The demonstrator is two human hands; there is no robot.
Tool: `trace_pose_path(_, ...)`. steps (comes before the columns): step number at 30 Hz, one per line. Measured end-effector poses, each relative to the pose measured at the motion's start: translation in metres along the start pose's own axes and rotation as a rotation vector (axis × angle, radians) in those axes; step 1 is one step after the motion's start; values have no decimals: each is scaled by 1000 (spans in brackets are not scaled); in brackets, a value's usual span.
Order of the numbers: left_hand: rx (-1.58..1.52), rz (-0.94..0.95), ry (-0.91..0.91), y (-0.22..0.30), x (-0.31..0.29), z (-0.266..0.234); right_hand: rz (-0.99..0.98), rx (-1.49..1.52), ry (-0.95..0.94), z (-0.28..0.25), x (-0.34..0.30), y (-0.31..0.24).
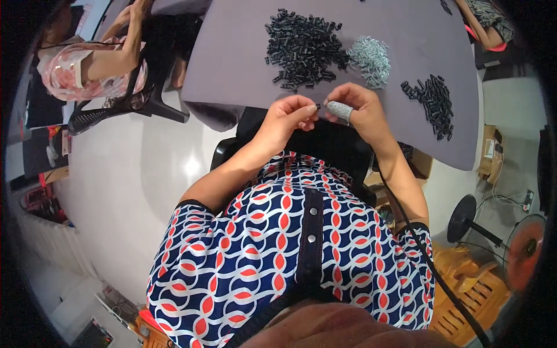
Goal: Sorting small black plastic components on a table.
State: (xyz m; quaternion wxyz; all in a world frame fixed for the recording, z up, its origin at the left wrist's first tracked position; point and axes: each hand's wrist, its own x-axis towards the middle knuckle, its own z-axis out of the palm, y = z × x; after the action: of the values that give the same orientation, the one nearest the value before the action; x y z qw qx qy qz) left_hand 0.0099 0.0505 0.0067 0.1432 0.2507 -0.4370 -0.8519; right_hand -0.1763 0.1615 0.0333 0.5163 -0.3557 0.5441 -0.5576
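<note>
My left hand (290,118) is closed in a pinch on a small black plastic piece (318,107), held just off the near edge of the table. Close beside it, fingertips almost meeting, is my right hand (361,110). Its thumb wears a silvery-grey wrap (339,110). The right fingers are pinched together too, but whatever they hold is too small to make out. Beyond my hands lies a large heap of small black pieces (304,49). A smaller heap of shiny silver metal pins (370,61) touches its right side.
Another group of black pieces (432,104) lies farther right on the grey-covered table (232,64). One person (93,69) sits at the left on a black chair (156,104); another person's arm (481,29) shows at far right. A fan (525,246) and orange stool (464,284) stand lower right.
</note>
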Motion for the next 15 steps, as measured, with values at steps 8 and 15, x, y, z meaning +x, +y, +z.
trace_pose_path(8,-6,-14,3,-1,0,7,-69,-50,-4,-2,-5,8)
trace_pose_path(15,1,-7,-20,-5,1,4,-103,-72,-14,1,-6,4)
